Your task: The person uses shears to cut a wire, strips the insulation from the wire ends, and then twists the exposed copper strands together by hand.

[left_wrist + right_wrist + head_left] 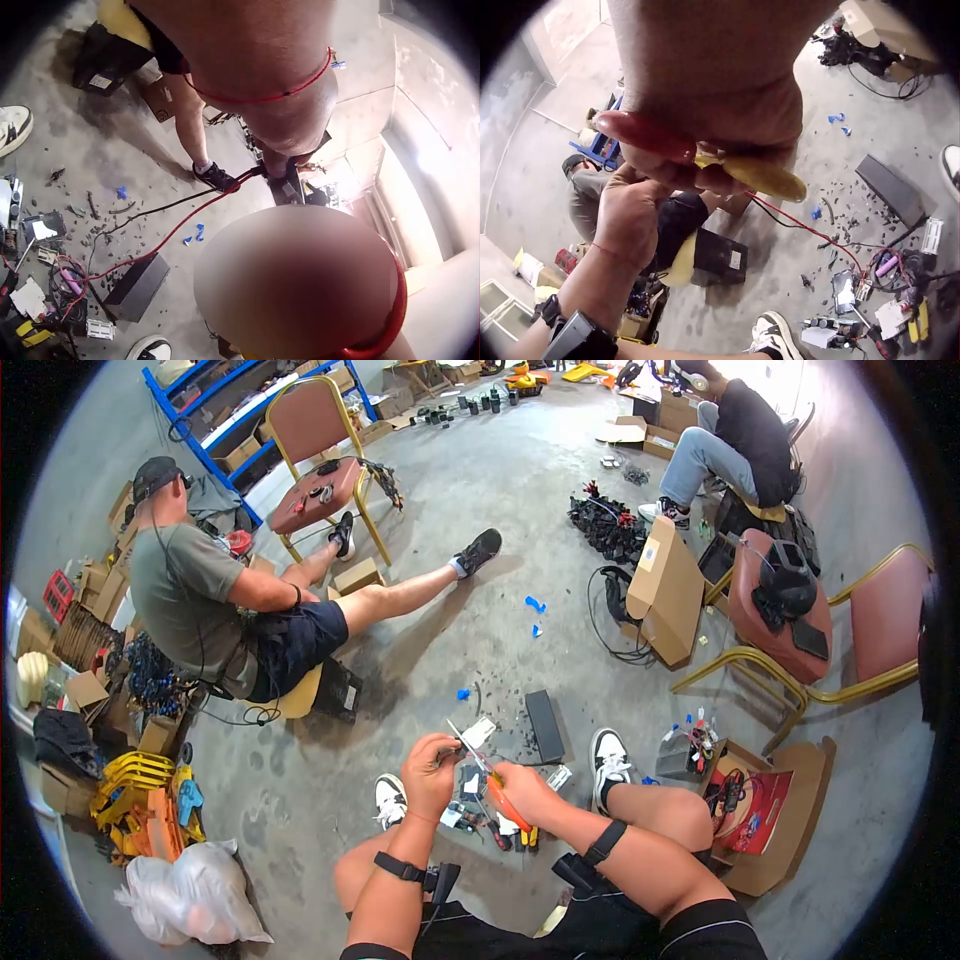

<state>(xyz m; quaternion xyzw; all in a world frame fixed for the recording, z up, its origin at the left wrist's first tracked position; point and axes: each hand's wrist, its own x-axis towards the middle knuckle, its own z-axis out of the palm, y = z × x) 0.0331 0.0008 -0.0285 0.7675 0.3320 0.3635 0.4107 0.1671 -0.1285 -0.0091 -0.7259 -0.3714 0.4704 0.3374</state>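
My right hand [527, 796] grips pliers [508, 808] with one red handle and one yellow one, the handles showing below the fingers in the right wrist view. My left hand [430, 772] is just to the left of it, fingertips pinching the end of a red wire [169, 238] and a black wire [135, 217]. Both wires hang down to a pink cylindrical cell [71, 281] among parts on the floor. The pliers' jaws are hidden by my fingers in the right wrist view. A blurred patch covers part of the left wrist view.
Between my shoes lie loose electronic parts, a screwdriver [881, 341] and a black box [544, 726]. Dark scraps litter the concrete. A person [205, 585] sits at left, another [745, 445] at far right. An open carton [780, 820] and chairs [775, 605] stand at right.
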